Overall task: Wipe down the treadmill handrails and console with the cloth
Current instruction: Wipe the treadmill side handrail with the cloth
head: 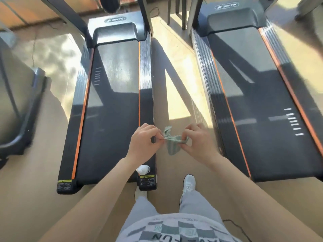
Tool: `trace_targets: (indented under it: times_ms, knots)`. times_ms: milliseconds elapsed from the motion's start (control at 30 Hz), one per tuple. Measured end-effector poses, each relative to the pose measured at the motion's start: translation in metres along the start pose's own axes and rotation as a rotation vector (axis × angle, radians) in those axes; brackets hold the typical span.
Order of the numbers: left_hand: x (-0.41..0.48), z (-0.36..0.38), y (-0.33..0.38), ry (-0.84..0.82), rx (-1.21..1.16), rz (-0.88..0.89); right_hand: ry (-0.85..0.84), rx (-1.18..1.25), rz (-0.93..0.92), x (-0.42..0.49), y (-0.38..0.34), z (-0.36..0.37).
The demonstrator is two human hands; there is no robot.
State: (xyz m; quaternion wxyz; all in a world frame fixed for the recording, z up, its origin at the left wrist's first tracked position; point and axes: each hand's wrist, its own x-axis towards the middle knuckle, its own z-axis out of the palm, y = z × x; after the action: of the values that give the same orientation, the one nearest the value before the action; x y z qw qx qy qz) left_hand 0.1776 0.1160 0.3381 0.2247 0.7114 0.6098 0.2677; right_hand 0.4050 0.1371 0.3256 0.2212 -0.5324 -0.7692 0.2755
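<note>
A small pale green cloth (172,143) is bunched between my two hands, in front of me above the floor gap between two treadmills. My left hand (145,143) pinches its left end and my right hand (196,142) pinches its right end. The left treadmill (113,95) runs away from me with black belt and orange stripes; its dark uprights (75,20) rise at the top of the view. Its console and handrails are out of frame.
A second treadmill (258,95) lies to the right, and part of another machine (22,110) stands at the far left. A white bottle (143,169) rests on the left treadmill's rear corner. My feet stand on the tan floor behind the treadmills. A cable (239,227) trails at lower right.
</note>
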Motion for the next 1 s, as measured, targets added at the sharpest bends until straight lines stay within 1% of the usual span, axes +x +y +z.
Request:
trace_targets:
  times_ms: [133,233,367,433,500,533,600,667,700,800,900,1000]
  knots:
    - [0.025,0.009,0.035,-0.010,-0.048,-0.153,-0.092,0.241,0.091,0.016,0.023,-0.047]
    - [0.046,0.008,0.058,-0.039,-0.043,-0.160,-0.081,0.352,0.115,0.034,0.032,-0.074]
    - [0.076,0.006,0.070,-0.121,-0.038,-0.141,-0.080,0.435,0.056,0.067,0.028,-0.096]
    - [0.092,0.003,0.072,-0.171,-0.144,-0.150,-0.104,0.454,0.033,0.088,0.022,-0.103]
    - [0.109,-0.002,0.074,-0.188,-0.363,-0.174,-0.125,0.466,0.023,0.113,0.015,-0.111]
    - [0.119,-0.005,0.074,-0.171,-0.446,-0.177,-0.131,0.459,0.010,0.127,0.012,-0.115]
    - [0.138,-0.012,0.069,-0.093,-0.523,-0.186,-0.131,0.439,-0.017,0.157,0.006,-0.121]
    - [0.160,-0.023,0.058,-0.024,-0.515,-0.191,-0.139,0.425,-0.042,0.191,-0.001,-0.127]
    - [0.171,-0.030,0.051,-0.013,-0.471,-0.187,-0.139,0.417,-0.053,0.209,-0.005,-0.129]
    - [0.203,-0.053,0.025,-0.054,-0.359,-0.149,-0.135,0.452,-0.072,0.263,-0.021,-0.139]
    - [0.235,-0.081,-0.004,-0.041,-0.300,-0.145,-0.244,0.472,-0.065,0.319,-0.036,-0.141]
    - [0.267,-0.110,-0.030,0.049,-0.321,-0.171,-0.318,0.512,-0.040,0.371,-0.043,-0.137]
